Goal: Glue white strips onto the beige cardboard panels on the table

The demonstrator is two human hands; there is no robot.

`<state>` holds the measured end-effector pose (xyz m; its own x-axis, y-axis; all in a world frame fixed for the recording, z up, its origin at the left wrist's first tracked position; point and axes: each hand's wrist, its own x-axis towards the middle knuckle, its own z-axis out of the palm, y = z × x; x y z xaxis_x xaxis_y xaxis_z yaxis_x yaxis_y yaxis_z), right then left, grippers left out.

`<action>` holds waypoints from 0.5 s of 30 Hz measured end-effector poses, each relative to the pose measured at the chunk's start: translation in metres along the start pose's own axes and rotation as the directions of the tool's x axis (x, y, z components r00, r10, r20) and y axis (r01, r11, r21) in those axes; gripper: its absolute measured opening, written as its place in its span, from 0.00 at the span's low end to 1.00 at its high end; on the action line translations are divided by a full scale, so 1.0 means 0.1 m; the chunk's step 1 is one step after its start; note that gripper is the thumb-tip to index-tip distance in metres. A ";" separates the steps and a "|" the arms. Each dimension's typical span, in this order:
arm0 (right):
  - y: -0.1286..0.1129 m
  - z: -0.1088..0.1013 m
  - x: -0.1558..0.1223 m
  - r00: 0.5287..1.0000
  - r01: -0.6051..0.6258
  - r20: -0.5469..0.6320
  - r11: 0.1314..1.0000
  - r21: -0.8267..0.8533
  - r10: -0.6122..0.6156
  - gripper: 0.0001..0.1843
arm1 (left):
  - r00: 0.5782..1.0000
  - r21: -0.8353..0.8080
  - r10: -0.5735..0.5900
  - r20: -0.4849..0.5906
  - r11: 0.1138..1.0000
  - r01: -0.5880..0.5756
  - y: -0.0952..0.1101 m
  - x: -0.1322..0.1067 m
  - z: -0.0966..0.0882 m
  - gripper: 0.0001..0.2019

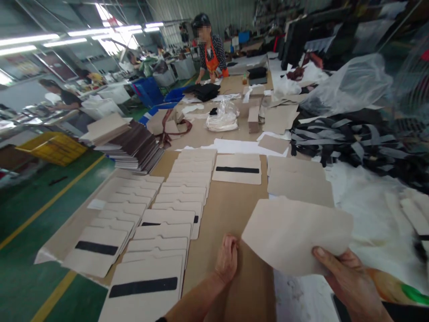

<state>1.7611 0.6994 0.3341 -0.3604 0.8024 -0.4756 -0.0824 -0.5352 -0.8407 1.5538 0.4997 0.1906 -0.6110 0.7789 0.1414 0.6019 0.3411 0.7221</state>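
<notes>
In my right hand (348, 273) is a plain beige sheet (295, 232), gripped at its lower right edge with the thumb on top. It is lifted and tilted above the table's right side. My left hand (228, 257) rests on the brown table board (241, 210), its fingers curled in and nothing visible in them. Left of it, overlapping beige panels (147, 268) lie in a long row, some showing a black strip (144, 287). Beyond the hand lies a single beige panel (236, 176) with a black strip. More plain beige sheets (298, 181) lie behind the held one.
A second panel row (100, 248) runs along the left edge. Behind it stands a tall stack of brown boards (134, 145). Black and grey straps (348, 134) heap at right, near clear plastic (351, 85). A co-worker in an orange apron (212, 60) stands at the far end.
</notes>
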 end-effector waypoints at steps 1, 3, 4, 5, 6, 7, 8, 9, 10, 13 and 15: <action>0.01 0.10 0.00 0.999 -0.005 0.033 1.000 0.023 0.004 0.30 | 1.000 -0.009 -0.024 -0.002 1.000 0.024 -0.01 -0.06 -0.05 0.12; 0.10 0.29 0.06 0.995 -0.027 0.100 0.999 0.037 0.023 0.31 | 0.999 -0.025 -0.023 0.046 0.999 0.024 -0.05 -0.21 -0.16 0.13; 0.18 0.38 0.13 0.991 -0.040 0.131 0.999 0.023 0.037 0.31 | 0.997 -0.036 -0.008 0.080 0.999 0.011 -0.07 -0.28 -0.22 0.13; 0.28 0.47 0.22 0.988 -0.049 0.147 0.999 -0.010 0.050 0.32 | 0.994 -0.043 0.013 0.112 0.999 -0.008 -0.09 -0.35 -0.27 0.13; 0.40 0.54 0.33 0.986 -0.051 0.153 0.996 -0.069 0.061 0.31 | 0.990 -0.043 0.035 0.134 0.999 -0.030 -0.12 -0.40 -0.31 0.13; 0.54 0.61 0.45 0.988 -0.040 0.140 0.988 -0.152 0.062 0.31 | 0.988 -0.031 0.051 0.145 0.998 -0.047 -0.14 -0.44 -0.34 0.13; 0.68 0.65 0.58 0.993 -0.020 0.105 0.963 -0.267 0.050 0.29 | 0.987 -0.010 0.057 0.152 0.998 -0.056 -0.15 -0.46 -0.36 0.13; 0.81 0.67 0.70 0.996 0.006 0.083 0.911 -0.412 0.031 0.27 | 0.986 0.017 0.055 0.159 0.998 -0.058 -0.17 -0.48 -0.37 0.13; 0.94 0.68 0.81 0.998 0.039 0.068 0.839 -0.543 -0.002 0.25 | 0.985 0.044 0.051 0.166 0.997 -0.059 -0.18 -0.48 -0.36 0.13; 1.18 0.65 1.04 0.996 0.080 0.034 0.637 -0.767 -0.084 0.22 | 0.980 0.097 0.036 0.194 0.994 -0.055 -0.17 -0.47 -0.33 0.13; 1.24 0.64 1.12 0.994 0.070 0.008 0.593 -0.802 -0.107 0.23 | 0.978 0.114 0.039 0.206 0.991 -0.063 -0.16 -0.46 -0.33 0.14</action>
<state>1.6508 0.7065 0.1935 -0.3565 0.8532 -0.3806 0.6710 -0.0496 -0.7398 1.5558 0.4412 0.1949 -0.4685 0.8830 0.0268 0.6938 0.3490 0.6300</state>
